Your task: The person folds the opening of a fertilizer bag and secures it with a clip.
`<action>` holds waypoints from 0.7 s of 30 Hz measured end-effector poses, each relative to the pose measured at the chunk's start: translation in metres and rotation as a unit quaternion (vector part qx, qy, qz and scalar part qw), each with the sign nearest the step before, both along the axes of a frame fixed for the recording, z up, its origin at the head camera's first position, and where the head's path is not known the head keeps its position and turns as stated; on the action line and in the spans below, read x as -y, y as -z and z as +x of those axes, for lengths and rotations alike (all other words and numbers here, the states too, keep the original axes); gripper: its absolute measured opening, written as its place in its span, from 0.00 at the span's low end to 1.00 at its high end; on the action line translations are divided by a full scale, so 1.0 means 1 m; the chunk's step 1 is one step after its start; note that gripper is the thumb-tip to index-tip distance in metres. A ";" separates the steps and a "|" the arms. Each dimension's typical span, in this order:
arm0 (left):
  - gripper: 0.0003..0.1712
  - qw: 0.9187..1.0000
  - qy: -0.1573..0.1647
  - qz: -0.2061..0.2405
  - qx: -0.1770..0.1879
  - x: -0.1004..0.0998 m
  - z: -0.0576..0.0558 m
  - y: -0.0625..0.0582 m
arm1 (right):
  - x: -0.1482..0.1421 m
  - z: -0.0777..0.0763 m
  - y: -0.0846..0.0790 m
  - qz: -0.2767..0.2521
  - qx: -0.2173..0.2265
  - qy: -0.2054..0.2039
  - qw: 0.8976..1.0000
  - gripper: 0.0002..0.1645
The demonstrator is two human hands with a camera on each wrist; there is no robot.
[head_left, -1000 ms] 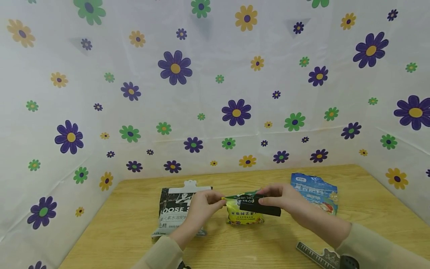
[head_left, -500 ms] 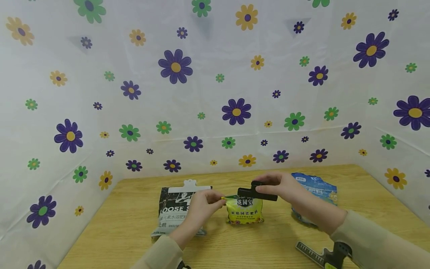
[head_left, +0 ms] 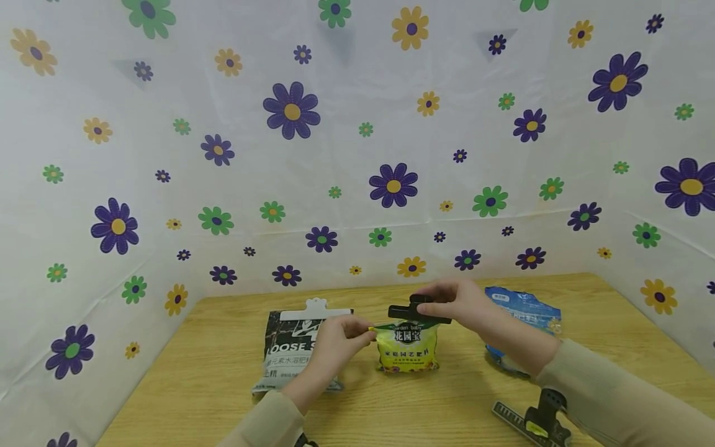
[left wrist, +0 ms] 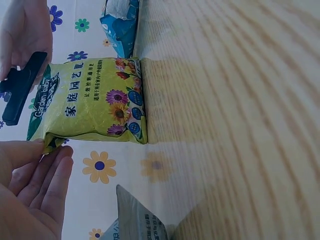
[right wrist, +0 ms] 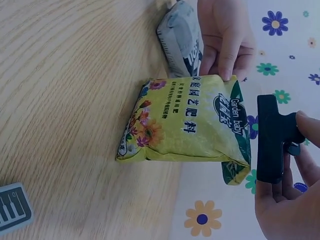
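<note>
A small yellow fertilizer bag (head_left: 408,352) with a green top edge stands upright mid-table. My left hand (head_left: 339,340) pinches its upper left corner between thumb and fingers. Just above the top edge, my right hand (head_left: 475,309) holds a black bag clip (right wrist: 270,142) by its handles, thumb on one side and fingers on the other. In the right wrist view a narrow gap shows between the clip's long bar and the bag's folded top. The clip's jaws face down toward that edge.
Behind my left hand is a black-and-grey bag (head_left: 282,363) with a white clip (head_left: 316,312) along its top. A blue bag (head_left: 525,310) sits partly behind my right forearm. A flat printed piece with ruler-like marks (head_left: 509,417) lies near my right wrist.
My right hand has raised the black clip from in front of the yellow bag, then shifted it left over the bag's top. My left hand keeps its pinch in place.
</note>
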State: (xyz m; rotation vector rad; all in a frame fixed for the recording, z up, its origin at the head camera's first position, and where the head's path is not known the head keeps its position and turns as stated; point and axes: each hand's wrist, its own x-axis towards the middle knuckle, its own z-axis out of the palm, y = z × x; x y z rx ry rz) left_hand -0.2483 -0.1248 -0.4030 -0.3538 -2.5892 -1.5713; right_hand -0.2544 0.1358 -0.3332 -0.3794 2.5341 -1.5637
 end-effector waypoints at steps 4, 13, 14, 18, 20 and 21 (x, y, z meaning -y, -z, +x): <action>0.05 1.000 0.000 0.002 0.001 0.000 0.000 0.000 | 0.002 -0.004 0.002 -0.002 -0.010 -0.015 1.000 0.20; 0.05 1.000 0.000 0.001 -0.001 -0.001 0.002 -0.002 | 0.004 -0.011 0.007 0.025 -0.033 -0.028 0.999 0.16; 0.05 1.000 -0.001 0.000 0.000 -0.001 0.002 -0.002 | 0.004 -0.012 0.007 0.029 -0.039 -0.031 0.998 0.16; 0.05 1.000 -0.003 -0.003 0.003 -0.001 0.001 -0.002 | 0.005 -0.015 0.007 0.047 -0.061 -0.040 0.996 0.15; 0.05 1.000 -0.004 -0.003 0.003 -0.001 0.001 -0.003 | 0.005 -0.017 0.007 0.052 -0.068 -0.042 0.995 0.15; 0.05 1.000 -0.004 -0.004 0.002 -0.001 0.001 -0.003 | 0.005 -0.018 0.008 0.052 -0.071 -0.045 0.995 0.15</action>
